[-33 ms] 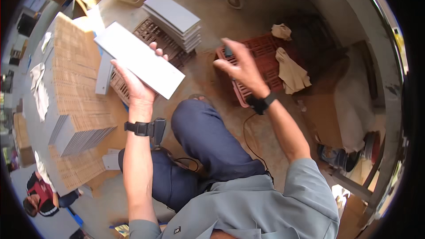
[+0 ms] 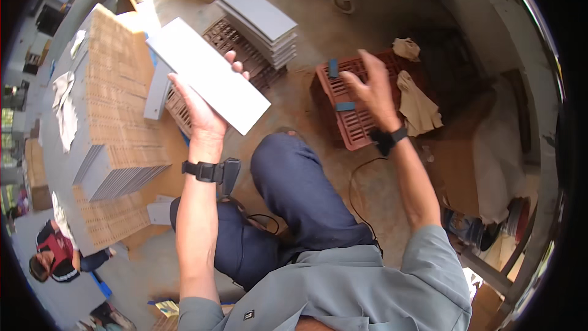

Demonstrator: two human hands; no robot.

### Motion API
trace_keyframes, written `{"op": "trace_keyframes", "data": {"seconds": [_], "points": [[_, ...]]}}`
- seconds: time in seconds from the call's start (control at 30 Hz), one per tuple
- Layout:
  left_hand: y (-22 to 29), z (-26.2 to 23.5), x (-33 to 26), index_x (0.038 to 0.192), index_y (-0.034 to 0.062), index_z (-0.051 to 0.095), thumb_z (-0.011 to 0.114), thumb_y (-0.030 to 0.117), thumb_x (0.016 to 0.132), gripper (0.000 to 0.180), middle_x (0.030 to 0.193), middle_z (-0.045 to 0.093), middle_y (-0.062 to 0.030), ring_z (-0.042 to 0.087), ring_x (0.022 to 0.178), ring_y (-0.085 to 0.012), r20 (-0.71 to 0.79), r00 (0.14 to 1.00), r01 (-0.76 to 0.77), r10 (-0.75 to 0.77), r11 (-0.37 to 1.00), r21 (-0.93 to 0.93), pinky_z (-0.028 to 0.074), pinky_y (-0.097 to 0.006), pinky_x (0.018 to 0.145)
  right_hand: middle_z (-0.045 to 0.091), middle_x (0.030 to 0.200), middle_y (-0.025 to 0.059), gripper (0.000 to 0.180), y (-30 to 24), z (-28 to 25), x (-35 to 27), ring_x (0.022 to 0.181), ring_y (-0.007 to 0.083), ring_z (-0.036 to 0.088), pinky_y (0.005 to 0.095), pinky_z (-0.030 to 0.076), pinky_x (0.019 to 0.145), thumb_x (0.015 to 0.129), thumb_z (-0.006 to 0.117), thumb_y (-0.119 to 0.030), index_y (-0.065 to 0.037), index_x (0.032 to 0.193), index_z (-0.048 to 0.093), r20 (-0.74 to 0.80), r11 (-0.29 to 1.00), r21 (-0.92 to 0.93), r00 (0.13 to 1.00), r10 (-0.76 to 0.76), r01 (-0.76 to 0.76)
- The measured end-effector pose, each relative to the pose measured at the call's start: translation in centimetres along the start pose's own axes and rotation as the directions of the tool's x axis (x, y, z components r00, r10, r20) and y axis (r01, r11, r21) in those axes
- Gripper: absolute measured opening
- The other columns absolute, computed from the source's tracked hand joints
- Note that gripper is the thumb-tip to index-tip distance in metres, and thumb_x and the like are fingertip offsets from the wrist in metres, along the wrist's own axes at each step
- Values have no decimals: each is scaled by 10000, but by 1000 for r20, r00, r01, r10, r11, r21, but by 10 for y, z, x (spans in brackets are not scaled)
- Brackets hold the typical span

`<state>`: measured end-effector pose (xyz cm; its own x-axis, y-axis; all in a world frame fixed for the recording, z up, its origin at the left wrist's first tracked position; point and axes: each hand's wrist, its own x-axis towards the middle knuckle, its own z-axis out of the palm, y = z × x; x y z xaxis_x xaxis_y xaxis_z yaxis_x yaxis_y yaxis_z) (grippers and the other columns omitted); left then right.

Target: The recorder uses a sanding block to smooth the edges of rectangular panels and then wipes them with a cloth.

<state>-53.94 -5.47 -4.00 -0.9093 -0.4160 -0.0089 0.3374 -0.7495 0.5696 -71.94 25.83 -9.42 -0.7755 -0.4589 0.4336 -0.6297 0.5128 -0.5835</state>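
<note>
A white rectangular panel point(image 2: 208, 76) rests tilted in my left hand point(image 2: 207, 116), with the thumb along its near edge and the fingertips curling round its far edge. My right hand point(image 2: 376, 95) is empty, thumb and fingers apart, above a reddish plastic crate point(image 2: 352, 140). Two small blue-green blocks lie on that crate: one block point(image 2: 345, 106) just left of the hand, another block point(image 2: 333, 67) farther off. A beige cloth point(image 2: 418, 110) hangs over the crate's right side, and a smaller crumpled cloth point(image 2: 406, 49) lies behind it.
Beyond the held panel, a stack of white panels point(image 2: 257, 12) stands on a brown plastic crate point(image 2: 229, 35). Tall stacks of panels with brown edges point(image 2: 122, 110) line the left. A wheeled metal stand point(image 2: 343, 1) is at the back. Another person point(image 2: 55, 251) sits far left.
My right hand has moved right across the crate, uncovering the blue-green blocks. The left hand keeps hold of the panel. The whole view has shifted slightly.
</note>
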Motion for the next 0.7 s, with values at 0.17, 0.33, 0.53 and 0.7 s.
{"op": "trace_keyframes", "data": {"seconds": [0.17,0.33,0.53,0.7], "points": [[3,10,-4,1504,111,444,267,870,952,955,1343,625,-204,669,1065,-323,33,999,20,-19,998,-55,588,-518,907,471,1519,283,868,265,-88,-70,1376,476,475,553,412,1124,940,682,-596,-54,1570,430,-27,722,-568,885,465,-396],[20,5,-18,1491,97,456,241,861,963,953,1320,626,-194,669,1053,-308,-28,999,-39,39,999,-8,597,-510,882,589,1425,232,548,261,-84,-81,1315,452,553,512,452,1074,1012,611,-356,-32,1450,552,-2,746,-465,843,538,-477],[26,10,-35,1462,62,482,248,874,952,987,1272,641,-176,684,997,-291,-11,999,-46,46,999,25,629,-490,818,707,1177,110,325,101,-136,-19,1084,207,656,346,498,950,1038,579,-174,-16,1316,636,-191,906,206,893,407,-369],[35,14,-53,1446,61,501,251,865,959,972,1269,647,-182,692,991,-297,60,997,-40,39,999,19,628,-493,824,666,1099,29,276,-101,-159,16,993,108,603,272,498,902,1003,612,-32,-8,1276,643,-105,942,335,994,5,30]]}}
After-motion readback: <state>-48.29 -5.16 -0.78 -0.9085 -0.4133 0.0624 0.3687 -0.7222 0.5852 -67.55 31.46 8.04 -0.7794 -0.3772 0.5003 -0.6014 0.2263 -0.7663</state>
